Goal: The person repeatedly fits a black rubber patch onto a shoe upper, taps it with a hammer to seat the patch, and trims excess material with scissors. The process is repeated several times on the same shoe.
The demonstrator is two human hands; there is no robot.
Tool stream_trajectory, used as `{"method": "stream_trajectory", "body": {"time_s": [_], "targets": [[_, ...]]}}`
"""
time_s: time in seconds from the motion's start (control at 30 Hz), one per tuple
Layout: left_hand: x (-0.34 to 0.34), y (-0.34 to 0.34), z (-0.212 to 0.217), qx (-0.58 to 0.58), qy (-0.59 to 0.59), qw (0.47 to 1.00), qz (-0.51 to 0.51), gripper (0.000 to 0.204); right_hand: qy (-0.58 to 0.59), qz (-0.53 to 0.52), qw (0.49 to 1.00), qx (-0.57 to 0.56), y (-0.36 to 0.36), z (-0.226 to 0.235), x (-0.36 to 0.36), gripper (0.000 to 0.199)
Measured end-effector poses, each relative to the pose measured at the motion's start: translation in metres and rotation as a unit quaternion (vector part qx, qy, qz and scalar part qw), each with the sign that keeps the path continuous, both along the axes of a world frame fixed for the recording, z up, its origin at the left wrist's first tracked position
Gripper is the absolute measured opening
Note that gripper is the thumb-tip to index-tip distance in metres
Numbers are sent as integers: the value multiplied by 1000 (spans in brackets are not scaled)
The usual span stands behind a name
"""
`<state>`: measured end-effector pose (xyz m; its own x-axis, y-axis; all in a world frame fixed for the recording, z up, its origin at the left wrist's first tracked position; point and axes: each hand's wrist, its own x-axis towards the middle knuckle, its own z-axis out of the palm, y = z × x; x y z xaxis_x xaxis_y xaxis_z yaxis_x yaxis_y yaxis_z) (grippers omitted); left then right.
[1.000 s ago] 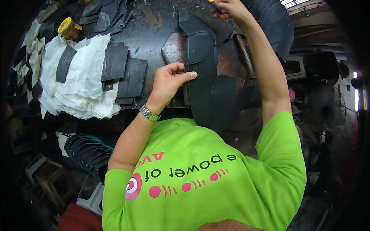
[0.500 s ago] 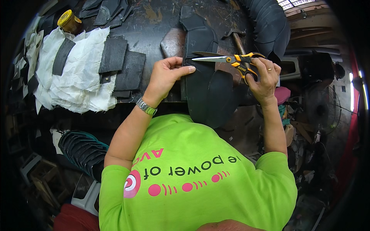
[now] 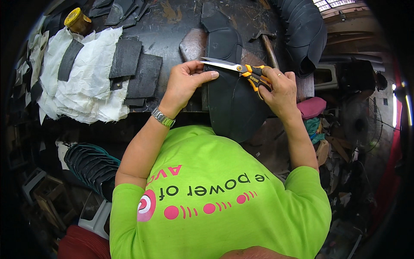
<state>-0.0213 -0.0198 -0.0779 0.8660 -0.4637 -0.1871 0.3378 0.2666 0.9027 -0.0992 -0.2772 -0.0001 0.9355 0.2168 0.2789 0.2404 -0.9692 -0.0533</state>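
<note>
Before me is my dark, scuffed worktable (image 3: 168,36), a bright barred window (image 3: 334,4) showing far off at upper right. A caged fan (image 3: 374,123) stands dimly to my right, a wooden frame (image 3: 56,193) low on my left.

Lime-green short-sleeved shirt (image 3: 224,228) is worn, printed with black and pink lettering (image 3: 211,189), pink dots (image 3: 209,209), short pink strokes and a round pink-and-white emblem (image 3: 146,206). Left wrist (image 3: 170,107) is ringed by a silver-toned metal-link band (image 3: 163,117); a thin gold-coloured ring (image 3: 279,74) is worn on the right hand (image 3: 279,91).
</note>
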Motion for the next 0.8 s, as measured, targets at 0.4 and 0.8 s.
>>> {"method": "stream_trajectory", "body": {"time_s": [0.4, 0.8], "targets": [[-1, -1, -5, -15, -8, 1000, 19, 24, 171, -63, 976, 121, 1, 16, -1, 27], [-10, -13, -15, 58, -107, 987, 101, 28, 103, 70, 981, -147, -1, 118, 48, 27]]}}
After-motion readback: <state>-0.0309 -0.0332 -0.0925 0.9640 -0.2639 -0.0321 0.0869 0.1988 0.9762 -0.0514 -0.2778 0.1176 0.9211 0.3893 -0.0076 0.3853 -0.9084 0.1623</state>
